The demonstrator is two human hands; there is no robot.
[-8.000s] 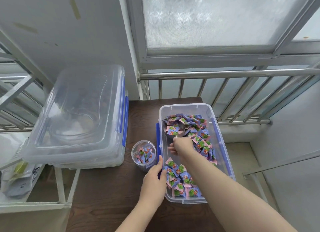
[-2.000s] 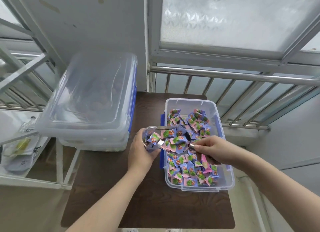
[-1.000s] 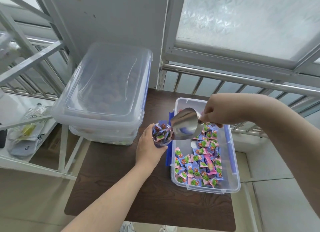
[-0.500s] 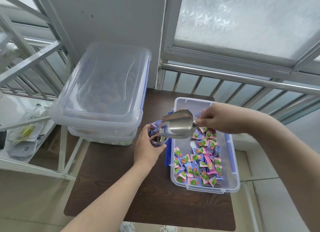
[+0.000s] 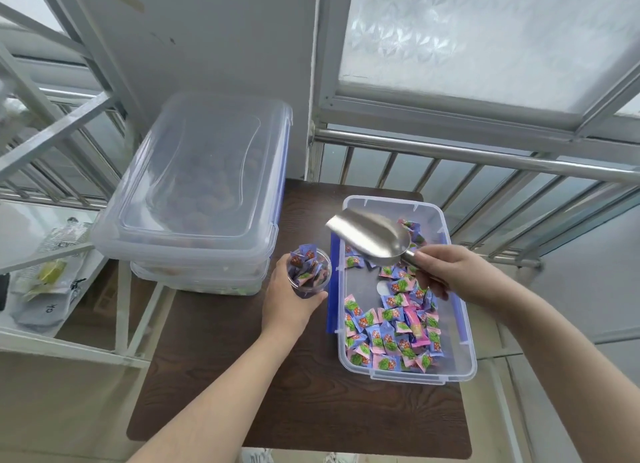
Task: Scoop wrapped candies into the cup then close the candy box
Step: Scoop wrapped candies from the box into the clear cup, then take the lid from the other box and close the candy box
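Since half a second ago, we see the metal scoop [image 5: 372, 238] swung away from the cup [image 5: 309, 272] and back over the candy box [image 5: 457, 327], its smooth steel bowl now turned up and empty. We see the right hand [image 5: 446, 272] above the box with fingers clamped on the scoop's short handle. Just left of the box, the left hand [image 5: 289, 298] wraps its fingers around the clear round plastic cup, which is heaped past its rim with crinkly wrapped candies [image 5: 306, 267]. The box is a clear, rounded rectangular plastic tub with blue side clips, lid off; more of the wrapped sweets in purple, pink and green lie mostly at its near end, with bare floor showing mid-box. It sits on a dark wood-grain table [image 5: 242, 376]. Left of the box, beyond the cup, stand stacked lidded translucent tubs [image 5: 194, 199] with dim brownish contents. Behind the box runs a steel railing [image 5: 485, 156].
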